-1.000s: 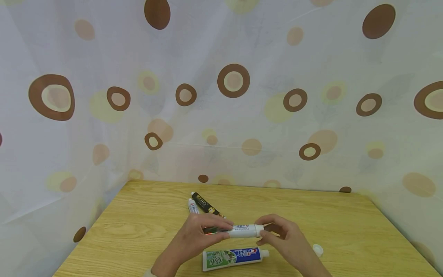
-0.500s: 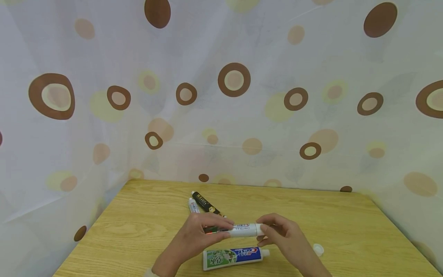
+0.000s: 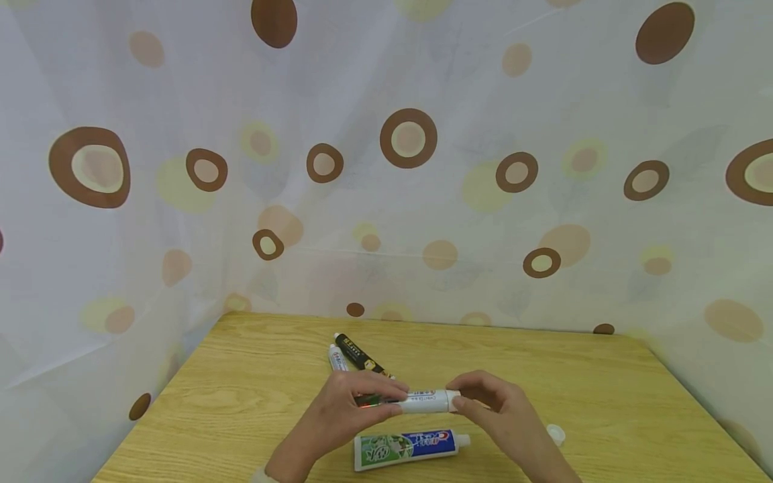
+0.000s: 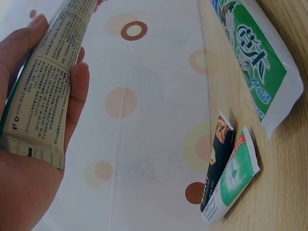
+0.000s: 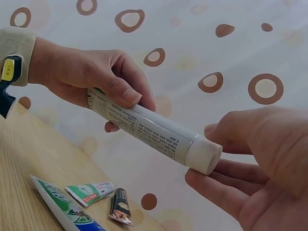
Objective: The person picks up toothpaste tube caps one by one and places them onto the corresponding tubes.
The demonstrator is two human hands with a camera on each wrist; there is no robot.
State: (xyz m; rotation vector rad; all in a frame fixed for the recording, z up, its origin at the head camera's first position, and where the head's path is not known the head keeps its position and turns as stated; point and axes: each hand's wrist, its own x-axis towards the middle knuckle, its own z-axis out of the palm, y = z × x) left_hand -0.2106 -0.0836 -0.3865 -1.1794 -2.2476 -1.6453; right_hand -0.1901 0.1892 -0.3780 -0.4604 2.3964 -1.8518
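Before a spotted curtain [image 3: 362,208], above a wood-grain tabletop [image 3: 260,389], a white toothpaste tube [image 3: 425,402] is held between two hands.

The tube's body is gripped by the curled fingers of the left hand [image 3: 341,410], and its end cap [image 5: 204,154] is pinched between the thumb and fingers of the right hand [image 3: 500,412]; it is held clear of the wood, about midway between the left and right edges. A green-and-blue toothpaste tube [image 3: 410,448] is laid flat farther from the far edge, its narrow white end pointed toward the right edge. Nearer the far left corner, a black tube [image 3: 360,355] and a small white-and-green tube [image 4: 233,178] are placed side by side, partly hidden by the left hand in the head view. Toward the right edge, a loose white cap [image 3: 555,435] is seen.
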